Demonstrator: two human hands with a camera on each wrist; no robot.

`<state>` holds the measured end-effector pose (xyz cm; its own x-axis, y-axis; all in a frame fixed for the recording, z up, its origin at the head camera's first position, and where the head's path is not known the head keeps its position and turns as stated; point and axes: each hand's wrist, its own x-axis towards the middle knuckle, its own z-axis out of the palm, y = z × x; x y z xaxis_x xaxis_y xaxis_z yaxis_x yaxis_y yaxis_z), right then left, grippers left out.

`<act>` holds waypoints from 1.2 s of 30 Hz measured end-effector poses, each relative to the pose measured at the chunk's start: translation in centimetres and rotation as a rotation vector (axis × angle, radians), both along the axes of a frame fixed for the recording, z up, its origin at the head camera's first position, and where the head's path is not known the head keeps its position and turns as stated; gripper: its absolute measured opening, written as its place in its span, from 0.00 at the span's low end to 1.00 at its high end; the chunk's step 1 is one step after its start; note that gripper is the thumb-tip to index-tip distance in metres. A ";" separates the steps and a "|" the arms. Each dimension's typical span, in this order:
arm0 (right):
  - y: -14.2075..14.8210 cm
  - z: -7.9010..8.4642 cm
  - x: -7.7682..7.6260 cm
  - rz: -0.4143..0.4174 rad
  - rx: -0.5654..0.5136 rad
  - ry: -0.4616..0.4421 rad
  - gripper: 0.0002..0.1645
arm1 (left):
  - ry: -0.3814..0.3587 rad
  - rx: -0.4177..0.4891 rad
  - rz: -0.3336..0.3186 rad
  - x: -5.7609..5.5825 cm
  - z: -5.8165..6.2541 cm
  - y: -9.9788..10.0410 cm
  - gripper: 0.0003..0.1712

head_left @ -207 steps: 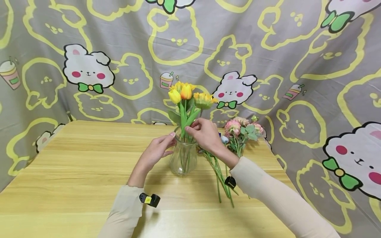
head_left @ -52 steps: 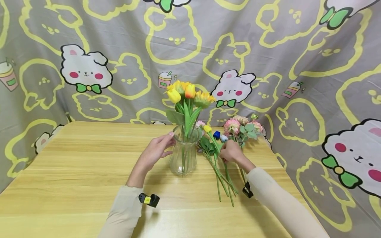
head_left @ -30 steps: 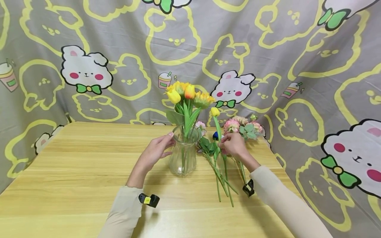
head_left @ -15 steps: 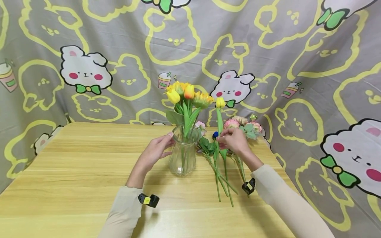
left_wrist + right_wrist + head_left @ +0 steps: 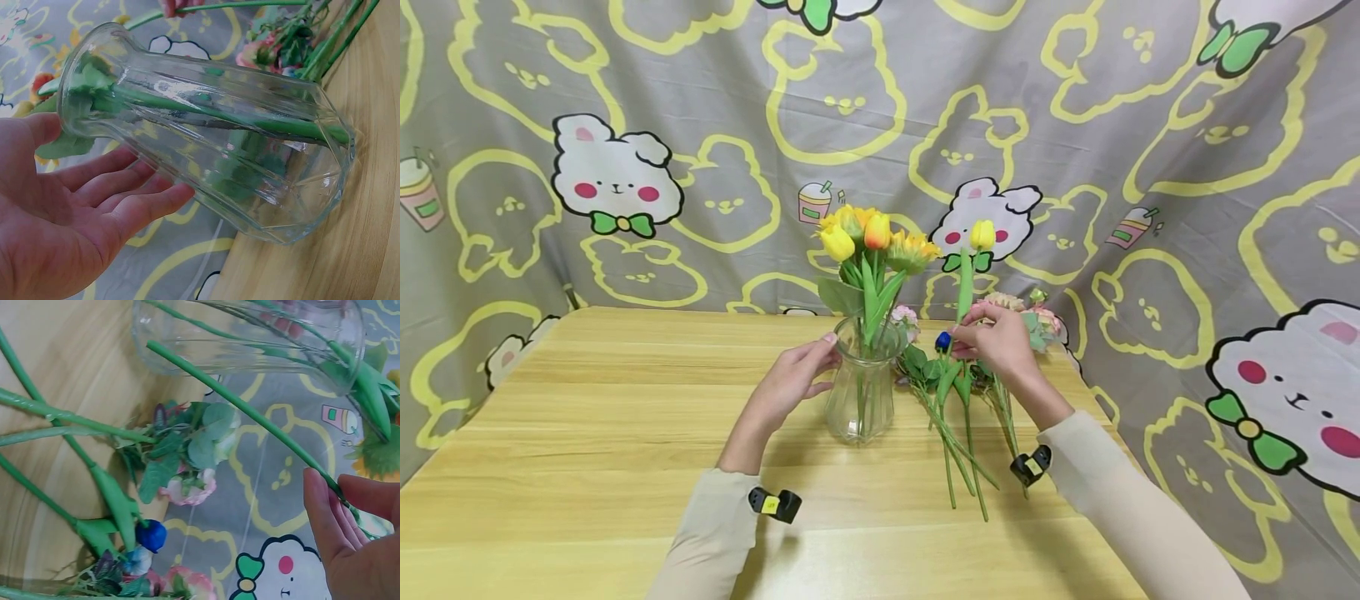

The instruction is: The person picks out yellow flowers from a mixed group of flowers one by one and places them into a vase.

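Observation:
A clear glass vase [image 5: 850, 408] stands upright on the wooden table, holding sunflowers [image 5: 912, 250], a yellow tulip [image 5: 837, 243] and an orange tulip [image 5: 877, 231]. My left hand [image 5: 792, 377] touches the vase's left side, thumb at the rim; in the left wrist view its fingers [image 5: 150, 209] lie fairly straight along the glass. To the right of the vase, my right hand [image 5: 1002, 340] pinches another yellow tulip [image 5: 982, 235] by its stem, bloom up. The right wrist view shows its green stem [image 5: 250, 415] slanting away from thumb and fingertips, the cut end overlapping the vase.
Right of the vase lie a blue tulip [image 5: 943, 341], a small pink-white flower [image 5: 906, 322] and leafy stems [image 5: 951, 450] reaching toward the front. Behind my right hand are pink flowers [image 5: 1047, 317]. A patterned grey curtain [image 5: 715, 100] hangs behind the table [image 5: 625, 417].
Earlier my right hand worked at the vase's mouth, then took hold of the yellow tulip among the loose flowers. It has since raised the tulip up and slightly right. My left hand stays put.

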<state>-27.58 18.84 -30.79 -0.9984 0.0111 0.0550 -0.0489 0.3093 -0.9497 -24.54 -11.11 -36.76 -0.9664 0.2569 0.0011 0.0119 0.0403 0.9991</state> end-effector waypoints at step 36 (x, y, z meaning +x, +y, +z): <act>-1.5 6.8 0.7 -0.158 -0.315 0.274 0.13 | 0.009 -0.013 -0.004 0.0 -0.1 -0.1 0.43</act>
<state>-26.85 17.32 -23.96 -0.9322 0.2206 0.2869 -0.2874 0.0305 -0.9573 -24.54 -11.21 -36.90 -0.9653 0.2611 0.0065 0.0211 0.0533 0.9984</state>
